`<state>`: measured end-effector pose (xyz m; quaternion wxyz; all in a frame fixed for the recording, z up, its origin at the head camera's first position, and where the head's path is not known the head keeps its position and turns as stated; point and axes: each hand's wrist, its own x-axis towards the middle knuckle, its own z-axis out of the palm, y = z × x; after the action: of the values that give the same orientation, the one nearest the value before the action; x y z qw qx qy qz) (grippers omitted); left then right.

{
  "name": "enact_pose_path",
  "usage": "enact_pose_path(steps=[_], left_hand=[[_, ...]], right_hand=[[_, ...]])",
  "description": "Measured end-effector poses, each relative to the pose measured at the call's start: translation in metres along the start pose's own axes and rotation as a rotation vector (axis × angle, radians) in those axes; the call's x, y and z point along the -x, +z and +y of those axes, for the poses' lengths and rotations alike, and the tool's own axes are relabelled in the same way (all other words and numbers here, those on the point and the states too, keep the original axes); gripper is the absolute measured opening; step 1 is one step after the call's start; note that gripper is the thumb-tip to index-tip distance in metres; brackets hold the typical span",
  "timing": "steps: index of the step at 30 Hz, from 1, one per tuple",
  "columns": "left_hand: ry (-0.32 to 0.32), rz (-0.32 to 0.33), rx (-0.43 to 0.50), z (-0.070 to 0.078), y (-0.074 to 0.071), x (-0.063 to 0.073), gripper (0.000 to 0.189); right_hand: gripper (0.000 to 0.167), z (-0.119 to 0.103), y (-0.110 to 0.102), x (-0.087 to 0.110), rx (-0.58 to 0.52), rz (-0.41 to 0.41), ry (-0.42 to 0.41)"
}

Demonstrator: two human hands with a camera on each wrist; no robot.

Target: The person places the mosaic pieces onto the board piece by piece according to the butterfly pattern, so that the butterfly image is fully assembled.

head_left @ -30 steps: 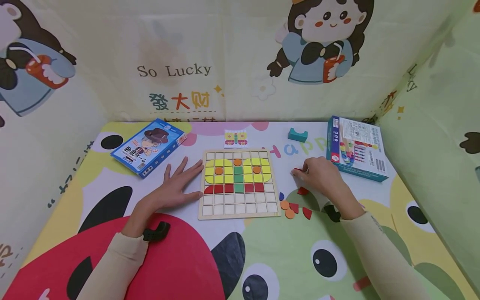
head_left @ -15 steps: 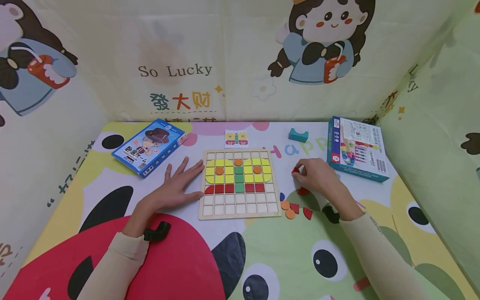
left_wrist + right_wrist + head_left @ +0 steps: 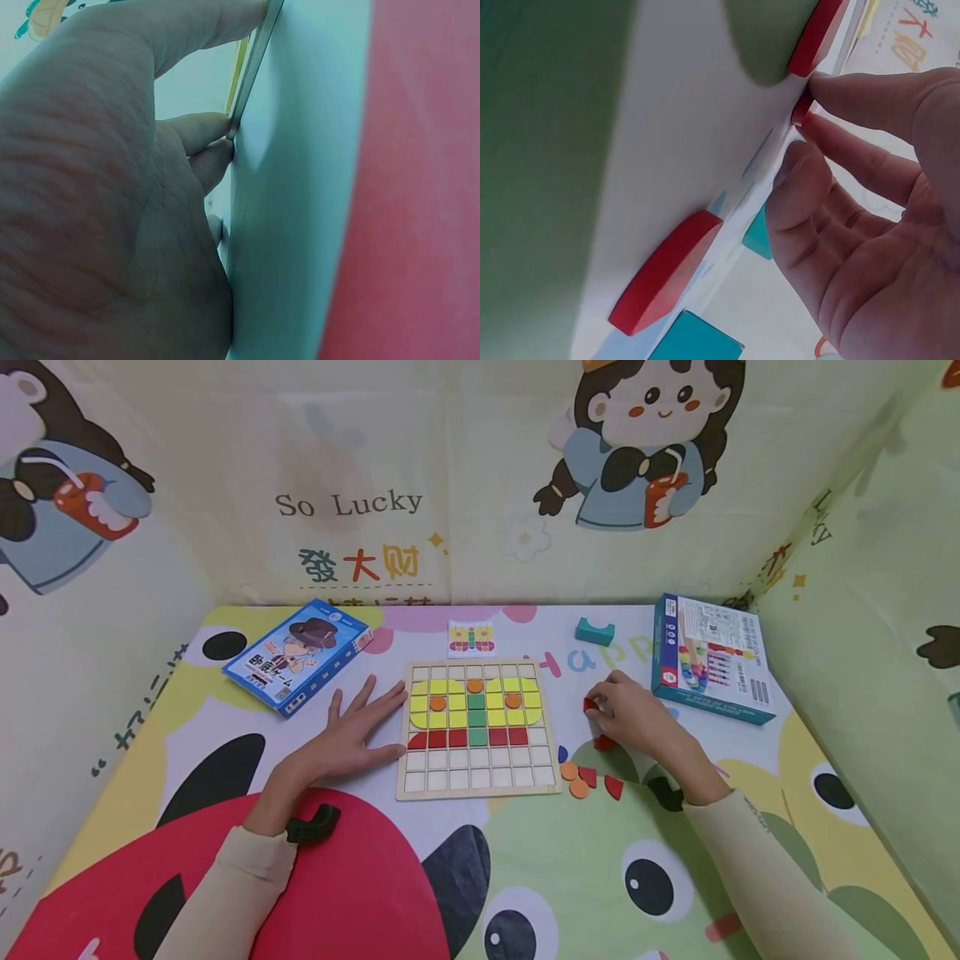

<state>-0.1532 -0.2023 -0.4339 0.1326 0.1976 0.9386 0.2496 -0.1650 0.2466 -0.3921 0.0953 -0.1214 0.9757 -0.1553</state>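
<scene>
My left hand (image 3: 347,737) lies with its fingers spread, thumb and fingertips touching the left edge of the wooden grid board (image 3: 480,792). Yellow, green, orange and red tiles form a butterfly-like pattern in the board's upper and middle cells. Right of the board, my right hand (image 3: 639,714) pinches a small red tile (image 3: 802,109) between thumb and finger, close to the tabletop. Fingers partly cover this tile, so its full shape is hidden. In the right wrist view another red tile (image 3: 667,274) with a curved side lies on the table nearby.
Loose red tiles (image 3: 613,787), orange discs (image 3: 578,788) and a blue tile (image 3: 562,754) lie right of the board. Behind it is a butterfly picture card (image 3: 472,639). A teal block (image 3: 595,632), a blue box (image 3: 298,656) and a teal-edged box (image 3: 712,660) stand farther back.
My right hand has shifted slightly, and more of the red tile shows between its fingertips. The left hand and the board stay in place.
</scene>
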Motion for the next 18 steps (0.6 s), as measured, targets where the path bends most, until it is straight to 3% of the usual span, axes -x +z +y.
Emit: enact_pose_path(steps=[8, 18], left_hand=[[0.004, -0.003, -0.01, 0.001, -0.001, 0.001, 0.098], [0.001, -0.006, -0.001, 0.002, -0.002, 0.001, 0.098]], right_hand=[[0.03, -0.012, 0.001, 0.003, 0.004, 0.018, -0.017], [0.03, -0.052, 0.013, 0.012, 0.011, 0.015, -0.143]])
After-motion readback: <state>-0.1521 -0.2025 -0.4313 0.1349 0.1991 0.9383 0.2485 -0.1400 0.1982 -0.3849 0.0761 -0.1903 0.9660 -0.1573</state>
